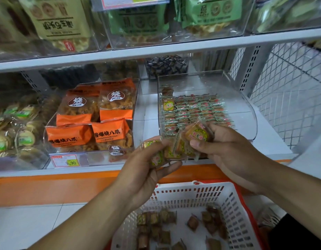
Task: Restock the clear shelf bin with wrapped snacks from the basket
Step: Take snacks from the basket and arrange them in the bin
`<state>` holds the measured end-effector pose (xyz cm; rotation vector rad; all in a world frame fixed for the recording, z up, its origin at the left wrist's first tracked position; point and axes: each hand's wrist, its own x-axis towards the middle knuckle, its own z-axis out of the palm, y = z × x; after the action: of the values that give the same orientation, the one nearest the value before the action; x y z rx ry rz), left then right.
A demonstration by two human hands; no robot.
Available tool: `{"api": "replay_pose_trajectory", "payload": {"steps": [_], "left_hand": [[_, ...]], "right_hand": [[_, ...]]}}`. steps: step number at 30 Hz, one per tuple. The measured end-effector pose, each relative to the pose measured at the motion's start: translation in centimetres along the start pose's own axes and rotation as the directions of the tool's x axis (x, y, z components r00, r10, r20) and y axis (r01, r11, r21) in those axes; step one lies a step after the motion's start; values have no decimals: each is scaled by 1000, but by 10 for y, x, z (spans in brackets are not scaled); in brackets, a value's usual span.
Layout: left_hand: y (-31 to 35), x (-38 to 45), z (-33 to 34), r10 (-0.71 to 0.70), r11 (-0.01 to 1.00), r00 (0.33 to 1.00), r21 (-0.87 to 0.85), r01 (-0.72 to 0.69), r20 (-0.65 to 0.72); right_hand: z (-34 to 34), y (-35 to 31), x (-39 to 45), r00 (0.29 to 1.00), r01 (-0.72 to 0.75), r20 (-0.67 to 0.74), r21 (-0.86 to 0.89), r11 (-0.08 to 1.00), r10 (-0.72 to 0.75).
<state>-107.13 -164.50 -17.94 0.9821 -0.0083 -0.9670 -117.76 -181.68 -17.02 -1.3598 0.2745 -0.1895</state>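
Note:
The clear shelf bin [250,112] stands on the lower shelf, right of centre, with several rows of small wrapped snacks [195,110] packed on edge inside. Just in front of its lip, my left hand [148,170] grips a few wrapped snacks with yellow-green labels. My right hand [226,148] pinches another wrapped snack [197,133] between thumb and fingers at the bin's front edge. A few more snacks [177,148] are bunched between the two hands. Below, the white basket [233,210] with a red rim holds several loose brown wrapped snacks [156,221].
Left of the bin, another clear bin holds orange snack bags [96,121], with a price tag [67,160] in front. Round green-labelled packs [15,127] lie far left. The upper shelf [156,51] carries bagged goods. A wire mesh panel [289,83] closes the right side.

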Motion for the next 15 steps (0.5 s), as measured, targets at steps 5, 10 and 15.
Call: {"api": "replay_pose_trajectory", "payload": {"steps": [5,10,15], "left_hand": [[0,-3,4,-35,999,999,6,35,29],[-2,-4,6,-1,999,1000,-44,1,8],[-3,-2,3,61,995,998,-77,-59,26]], "right_hand": [[0,0,-2,995,25,95,-75,997,-18],[1,-1,-1,997,74,-12,2,997,-74],[5,-4,0,983,110,-161,141,984,-87]]}}
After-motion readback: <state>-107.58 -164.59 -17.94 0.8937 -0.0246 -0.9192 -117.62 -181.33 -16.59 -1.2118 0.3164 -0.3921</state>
